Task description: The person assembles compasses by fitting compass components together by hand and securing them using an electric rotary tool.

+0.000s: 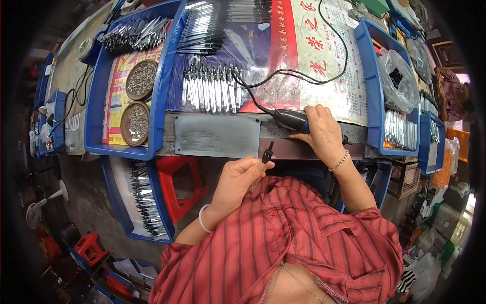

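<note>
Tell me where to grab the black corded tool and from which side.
Take the black corded tool around its thick barrel, best from above and the near side, where the right hand is. It lies roughly crosswise, cord leaving its left end, narrow tip at the right, so the middle likely gives the steadiest hold.

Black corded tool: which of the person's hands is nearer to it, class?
Right. The right hand grips the black corded tool; the left hand is apart, below-left of it in view, holding a black-tipped piece.
</note>
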Demonstrator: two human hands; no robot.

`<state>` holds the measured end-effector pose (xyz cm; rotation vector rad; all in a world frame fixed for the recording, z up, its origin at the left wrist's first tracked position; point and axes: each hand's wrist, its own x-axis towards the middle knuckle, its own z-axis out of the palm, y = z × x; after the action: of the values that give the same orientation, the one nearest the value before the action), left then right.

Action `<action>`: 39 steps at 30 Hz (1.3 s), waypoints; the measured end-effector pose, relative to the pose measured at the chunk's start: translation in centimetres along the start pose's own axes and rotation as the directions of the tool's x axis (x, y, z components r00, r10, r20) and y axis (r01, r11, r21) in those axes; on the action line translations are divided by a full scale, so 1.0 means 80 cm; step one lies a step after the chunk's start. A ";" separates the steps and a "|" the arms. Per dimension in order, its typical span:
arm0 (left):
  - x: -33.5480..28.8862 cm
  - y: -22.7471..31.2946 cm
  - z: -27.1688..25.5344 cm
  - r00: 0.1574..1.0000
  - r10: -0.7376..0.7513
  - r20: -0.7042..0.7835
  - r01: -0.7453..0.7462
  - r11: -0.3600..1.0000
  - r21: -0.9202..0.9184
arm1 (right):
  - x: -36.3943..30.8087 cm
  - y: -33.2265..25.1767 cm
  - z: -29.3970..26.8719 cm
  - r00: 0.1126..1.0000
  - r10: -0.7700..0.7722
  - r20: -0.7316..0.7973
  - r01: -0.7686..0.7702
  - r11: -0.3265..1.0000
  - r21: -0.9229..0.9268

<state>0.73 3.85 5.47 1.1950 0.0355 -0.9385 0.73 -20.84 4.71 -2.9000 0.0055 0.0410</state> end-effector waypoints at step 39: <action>0.006 -0.011 -0.006 0.999 -0.032 0.038 0.029 0.996 0.085 | -0.073 -0.081 0.052 0.898 -0.252 0.360 -0.347 0.093 0.933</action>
<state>0.68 3.91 4.35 1.2567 -0.0180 -0.9986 -5.16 -13.54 2.42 -1.3439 0.0382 0.5108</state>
